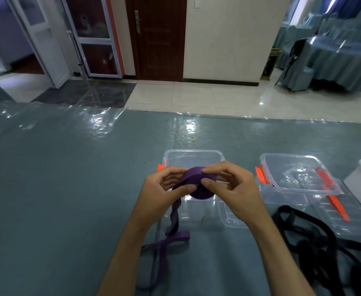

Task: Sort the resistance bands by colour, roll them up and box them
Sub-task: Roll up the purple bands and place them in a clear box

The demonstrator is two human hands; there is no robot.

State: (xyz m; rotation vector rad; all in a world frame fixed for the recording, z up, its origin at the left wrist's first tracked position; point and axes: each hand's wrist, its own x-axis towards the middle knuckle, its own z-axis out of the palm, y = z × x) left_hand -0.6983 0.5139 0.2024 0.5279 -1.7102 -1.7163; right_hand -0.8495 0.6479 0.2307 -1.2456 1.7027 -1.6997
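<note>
Left hand: my left hand (pixel 164 189) pinches the purple band (pixel 193 184) feeding into the roll, frame centre.
Loose tail: dangling down to the table (pixel 57 189), lower centre.
Right hand: my right hand (pixel 233 186) grips the purple roll above the clear box (pixel 193 155).
Black bands (pixel 316 242): heaped lower right.

We saw a dim, bluish room. Light from overhead struck white glare on the plastic sheet (pixel 102 120) over the counter (pixel 57 189) and on the floor tiles (pixel 260 102). Straight lines bowed at the edges, and the black bands (pixel 324 253) at lower right were blurred.
</note>
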